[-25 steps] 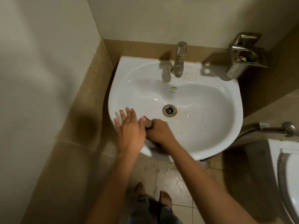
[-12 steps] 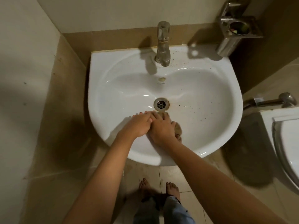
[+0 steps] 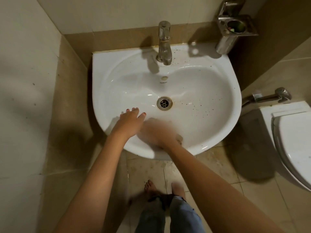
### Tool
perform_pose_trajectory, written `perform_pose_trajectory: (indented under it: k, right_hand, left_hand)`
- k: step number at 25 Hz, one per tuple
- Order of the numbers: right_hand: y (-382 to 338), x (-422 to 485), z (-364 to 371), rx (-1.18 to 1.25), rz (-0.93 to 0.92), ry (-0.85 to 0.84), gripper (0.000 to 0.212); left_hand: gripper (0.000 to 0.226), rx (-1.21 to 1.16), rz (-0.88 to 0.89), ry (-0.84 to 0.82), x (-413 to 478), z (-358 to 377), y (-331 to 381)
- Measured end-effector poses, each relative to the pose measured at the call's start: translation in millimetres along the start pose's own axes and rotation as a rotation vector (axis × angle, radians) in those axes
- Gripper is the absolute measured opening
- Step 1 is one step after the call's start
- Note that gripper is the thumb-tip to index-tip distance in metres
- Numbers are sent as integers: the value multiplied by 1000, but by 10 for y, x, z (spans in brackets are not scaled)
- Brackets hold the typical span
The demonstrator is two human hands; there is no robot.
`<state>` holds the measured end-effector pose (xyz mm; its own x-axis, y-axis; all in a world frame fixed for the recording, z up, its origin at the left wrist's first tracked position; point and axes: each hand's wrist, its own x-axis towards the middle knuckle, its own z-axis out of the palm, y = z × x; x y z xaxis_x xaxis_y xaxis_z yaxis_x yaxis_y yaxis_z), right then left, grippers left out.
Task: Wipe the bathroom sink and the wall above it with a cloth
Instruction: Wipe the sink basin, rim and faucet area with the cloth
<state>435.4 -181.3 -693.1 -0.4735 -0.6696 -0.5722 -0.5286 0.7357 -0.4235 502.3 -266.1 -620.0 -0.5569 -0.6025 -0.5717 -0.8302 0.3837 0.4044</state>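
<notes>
Head view: left hand (image 3: 129, 122) flat, fingers spread, on white ceramic sink (image 3: 218, 115) nr round steel drain (image 3: 164, 103); blurred right hand (image 3: 158, 133) beside it, grip state indiscernible.

Dim, warm overhead light falls on the sink (image 3: 218, 101), with glare streaks near the drain (image 3: 164, 102). The tap (image 3: 164, 42) casts a shadow leftward; the right hand (image 3: 158, 133) is motion-blurred. Wide-angle distortion bends walls at the edges.

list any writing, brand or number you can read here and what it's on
"hindware" or close to it: small grey brand mark on the sink, printed just under the overflow hole; too small to read for sure.
Tap, metal holder and toilet: no writing visible.
</notes>
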Motion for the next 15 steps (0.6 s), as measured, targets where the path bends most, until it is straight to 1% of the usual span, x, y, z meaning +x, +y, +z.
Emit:
perform_pose_trajectory:
  k: [2, 4, 5, 7, 11, 13, 15]
  right_hand:
    - [-253, -71, 114, 43, -104, -66, 70]
    - [-264, -116, 111, 38, -168, -67, 59]
    - [-203, -131, 85, 36, -169, -73, 51]
    - [3, -115, 7, -21, -153, -78, 46]
    - [513, -9, -223, -195, -81, -22, 59]
    - [703, 9, -321, -293, -7, 10, 52]
    - [737, -45, -402, -367, 40, 34, 46]
  left_hand:
    - [52, -31, -32, -7, -68, 10, -42]
    - [50, -37, -50, -26, -106, 83, -61]
    - [48, -35, -53, -43, -124, 124, -54]
    - [44, -35, -52, -57, -130, 225, -27]
    - [48, 30, -54, -67, -200, 411, 161]
    - [50, 24, -55, -42, -259, 447, 231]
    - [51, -68, -82, 51, -362, 422, 237]
